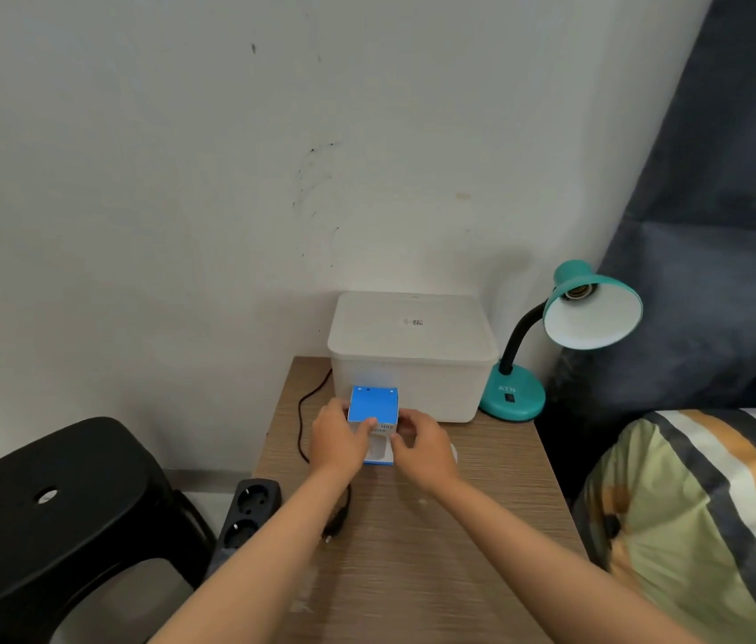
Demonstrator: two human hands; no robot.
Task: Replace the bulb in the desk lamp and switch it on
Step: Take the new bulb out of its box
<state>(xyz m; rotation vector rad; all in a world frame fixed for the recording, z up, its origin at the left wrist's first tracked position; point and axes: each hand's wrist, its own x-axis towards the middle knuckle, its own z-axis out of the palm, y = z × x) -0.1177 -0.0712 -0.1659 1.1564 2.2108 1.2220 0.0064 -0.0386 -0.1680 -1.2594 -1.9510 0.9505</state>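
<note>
A blue and white bulb box [374, 408] stands on the wooden bedside table [413, 541], in front of a white plastic container. My left hand [336, 436] grips its left side and my right hand [420, 441] grips its right side. The box's top flap is up and a cut-out window shows on its front. At the table's back right stands the teal desk lamp [592, 309], its shade tilted toward me with the socket [577, 292] bare and no bulb in it. Its rocker switch [511, 398] is on the round base.
The lidded white container [413, 346] sits against the wall. A black cord [304, 411] runs down the table's left side toward a black power strip [250, 504] on the floor. A black stool [55, 504] is at left, a striped pillow [701, 518] at right.
</note>
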